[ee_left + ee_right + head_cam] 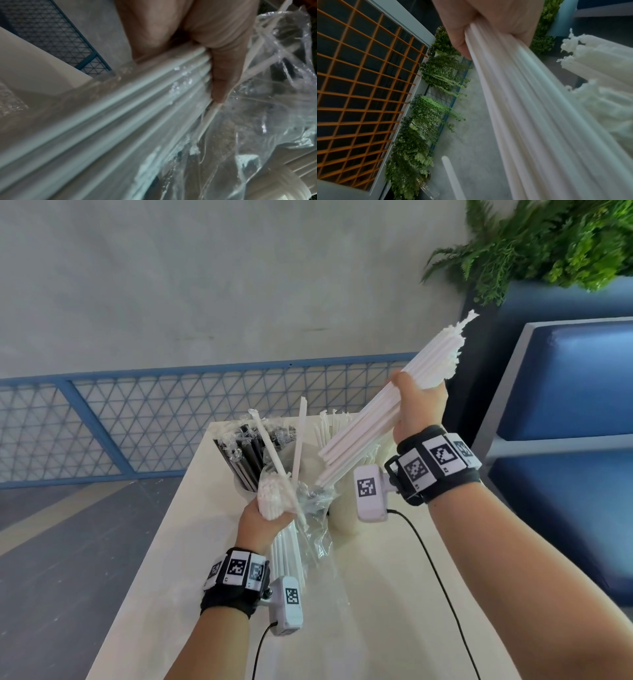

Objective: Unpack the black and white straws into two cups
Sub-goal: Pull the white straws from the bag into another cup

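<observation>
— Two bunches of white straws, one per hand. The right hand has its fingers wrapped round a thick bundle of white straws, lifted off the table and tilted, twisted wrapper ends above the fist, cut ends pointing down below it.

— Why tilted like that?

— My guess is that the low ends are being aimed at the cup just beneath them, which already has some white straws standing in it.

— And the left hand?

— Curled tight round the remaining white straws together with their clear plastic bag, which hangs crumpled to the side of the grip. Holding pack and bag as one probably keeps the rest from spilling while the other hand works. A couple of loose white ones poke up past the knuckles.

— The black straws?

— Beyond the left fist, standing upright in the other cup, whose body is mostly hidden. They look finished.

— So what's left?

— Seemingly only the white ones. The table lies under both wrists.
</observation>
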`<action>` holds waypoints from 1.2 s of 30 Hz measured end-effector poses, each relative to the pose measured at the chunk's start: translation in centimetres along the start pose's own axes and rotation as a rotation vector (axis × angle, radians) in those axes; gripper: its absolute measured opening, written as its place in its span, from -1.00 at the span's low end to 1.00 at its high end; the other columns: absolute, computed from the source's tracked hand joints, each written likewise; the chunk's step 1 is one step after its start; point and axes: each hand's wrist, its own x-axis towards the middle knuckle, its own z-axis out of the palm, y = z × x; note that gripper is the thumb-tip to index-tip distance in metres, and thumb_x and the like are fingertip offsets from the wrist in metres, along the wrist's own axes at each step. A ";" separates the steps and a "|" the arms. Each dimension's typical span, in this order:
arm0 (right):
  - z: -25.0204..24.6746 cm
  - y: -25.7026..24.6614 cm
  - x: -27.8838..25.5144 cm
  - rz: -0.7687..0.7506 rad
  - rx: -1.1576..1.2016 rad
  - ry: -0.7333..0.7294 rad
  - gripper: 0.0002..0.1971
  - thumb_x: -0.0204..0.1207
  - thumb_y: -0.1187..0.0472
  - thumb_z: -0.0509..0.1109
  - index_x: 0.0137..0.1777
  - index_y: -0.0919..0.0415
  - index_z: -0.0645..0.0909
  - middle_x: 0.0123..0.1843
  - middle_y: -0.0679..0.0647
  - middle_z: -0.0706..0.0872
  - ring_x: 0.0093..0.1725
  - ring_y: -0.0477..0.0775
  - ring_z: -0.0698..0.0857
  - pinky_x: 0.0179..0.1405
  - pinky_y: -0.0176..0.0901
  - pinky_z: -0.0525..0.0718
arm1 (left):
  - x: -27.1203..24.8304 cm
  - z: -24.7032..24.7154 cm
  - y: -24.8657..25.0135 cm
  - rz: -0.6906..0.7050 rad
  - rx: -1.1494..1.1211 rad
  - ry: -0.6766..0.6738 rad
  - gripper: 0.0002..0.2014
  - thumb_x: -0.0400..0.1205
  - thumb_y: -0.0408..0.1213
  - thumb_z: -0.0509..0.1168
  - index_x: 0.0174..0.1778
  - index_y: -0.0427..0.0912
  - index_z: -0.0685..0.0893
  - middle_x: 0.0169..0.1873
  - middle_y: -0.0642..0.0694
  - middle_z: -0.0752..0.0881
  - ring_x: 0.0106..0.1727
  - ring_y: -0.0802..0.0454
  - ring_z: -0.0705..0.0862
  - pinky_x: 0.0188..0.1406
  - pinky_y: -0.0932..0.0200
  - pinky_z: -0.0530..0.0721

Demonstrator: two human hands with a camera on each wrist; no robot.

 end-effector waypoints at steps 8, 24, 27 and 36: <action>0.2 -1.7 0.8 -0.137 -0.105 0.084 -0.41 0.39 0.29 0.43 0.43 0.25 0.37 0.14 0.05 0.61 0.11 0.05 0.62 0.14 -0.08 0.64 | -0.4 0.0 0.7 0.007 -0.025 0.010 -0.62 0.34 -0.44 0.54 0.02 -0.28 0.60 -0.13 -0.12 0.66 -0.06 -0.04 0.61 0.00 0.14 0.54; 0.6 6.6 -1.8 0.027 -0.602 -0.260 -0.39 0.40 0.12 0.51 0.36 0.39 0.40 0.18 0.21 0.64 0.17 0.19 0.64 0.11 -0.02 0.63 | -0.8 0.5 2.1 0.061 -0.147 -0.085 -0.67 0.40 -0.59 0.44 0.00 -0.23 0.57 -0.22 0.00 0.66 -0.16 0.17 0.62 -0.39 0.62 0.58; 0.5 5.9 -1.4 -0.013 -0.639 -0.247 -0.31 0.41 0.13 0.50 0.46 0.35 0.30 0.27 0.13 0.56 0.28 0.12 0.56 0.22 -0.10 0.55 | -0.6 0.8 2.0 0.070 -0.116 -0.072 -0.68 0.39 -0.56 0.46 -0.01 -0.24 0.58 -0.21 -0.04 0.67 -0.14 0.08 0.63 -0.38 0.62 0.58; 1.9 5.4 -0.8 -0.433 -0.710 -0.425 -0.73 0.59 0.18 0.28 0.26 0.19 0.51 -0.25 -0.07 0.61 -0.42 -0.24 0.43 -0.40 -0.56 0.41 | -0.6 1.3 2.2 0.063 -0.136 -0.094 -0.69 0.39 -0.54 0.46 -0.01 -0.27 0.57 -0.26 0.01 0.64 -0.19 0.22 0.61 -0.39 0.61 0.58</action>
